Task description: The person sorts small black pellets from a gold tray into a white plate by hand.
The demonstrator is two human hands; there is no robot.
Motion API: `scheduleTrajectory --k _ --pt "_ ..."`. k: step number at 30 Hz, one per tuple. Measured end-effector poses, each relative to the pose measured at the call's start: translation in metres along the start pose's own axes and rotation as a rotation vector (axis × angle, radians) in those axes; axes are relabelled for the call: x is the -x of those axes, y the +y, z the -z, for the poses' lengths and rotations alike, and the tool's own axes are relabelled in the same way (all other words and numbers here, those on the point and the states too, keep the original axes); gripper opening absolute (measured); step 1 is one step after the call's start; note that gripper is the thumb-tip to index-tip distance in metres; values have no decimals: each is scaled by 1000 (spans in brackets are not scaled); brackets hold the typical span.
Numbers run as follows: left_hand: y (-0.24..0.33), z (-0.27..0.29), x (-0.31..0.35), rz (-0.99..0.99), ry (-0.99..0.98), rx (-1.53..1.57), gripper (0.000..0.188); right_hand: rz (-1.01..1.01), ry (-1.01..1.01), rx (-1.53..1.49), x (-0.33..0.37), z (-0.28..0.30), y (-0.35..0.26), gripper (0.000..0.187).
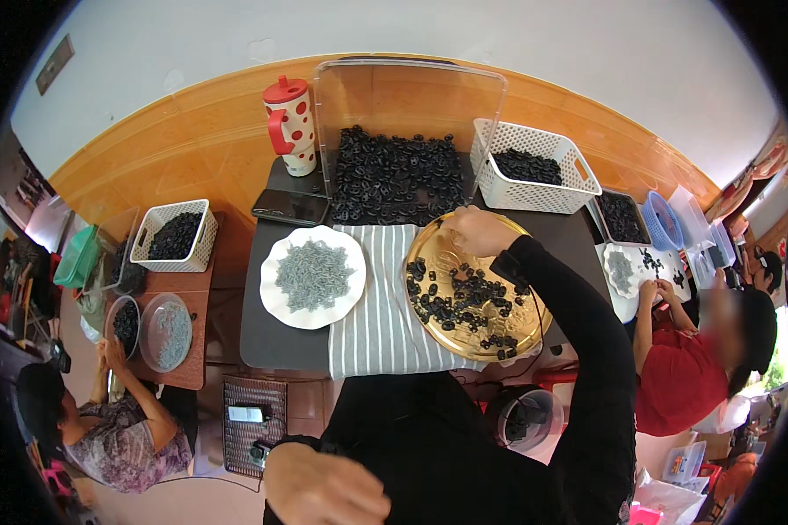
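Note:
My right hand is over the far rim of a round gold tray, its fingers curled in and pressed together. Whatever they may hold is hidden. Small black plastic parts lie scattered on the tray's near side. My left hand hangs low in front of my body, off the table, its fingers smeared by motion. Between the tray and a white scalloped plate lies a grey-and-white striped cloth. Small grey metal-looking pieces are heaped on the plate.
Behind the cloth, a clear bin holds many black parts. A white basket stands right of it; a spotted tumbler and phone left. People work at side tables, one at left, one in red. A bucket is below.

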State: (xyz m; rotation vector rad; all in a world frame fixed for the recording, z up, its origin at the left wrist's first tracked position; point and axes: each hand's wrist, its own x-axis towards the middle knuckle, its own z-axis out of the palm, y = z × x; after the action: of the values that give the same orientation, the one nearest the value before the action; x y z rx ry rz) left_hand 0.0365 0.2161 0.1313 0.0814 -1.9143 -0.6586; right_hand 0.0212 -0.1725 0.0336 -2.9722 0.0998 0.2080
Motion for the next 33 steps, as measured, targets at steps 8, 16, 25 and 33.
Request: scheduleTrajectory --k 8,16,25,33 --pt "-26 -14 62 568 287 -237 33 191 117 -188 11 -18 -36 23" --pt "-41 -16 74 839 556 -130 22 412 2 71 65 -18 -93 38" --pt "-64 -24 76 933 657 -3 16 72 162 -231 137 12 -20 33" --pt "-84 -32 68 1012 680 142 15 -67 -116 -282 181 -2 -13 23"
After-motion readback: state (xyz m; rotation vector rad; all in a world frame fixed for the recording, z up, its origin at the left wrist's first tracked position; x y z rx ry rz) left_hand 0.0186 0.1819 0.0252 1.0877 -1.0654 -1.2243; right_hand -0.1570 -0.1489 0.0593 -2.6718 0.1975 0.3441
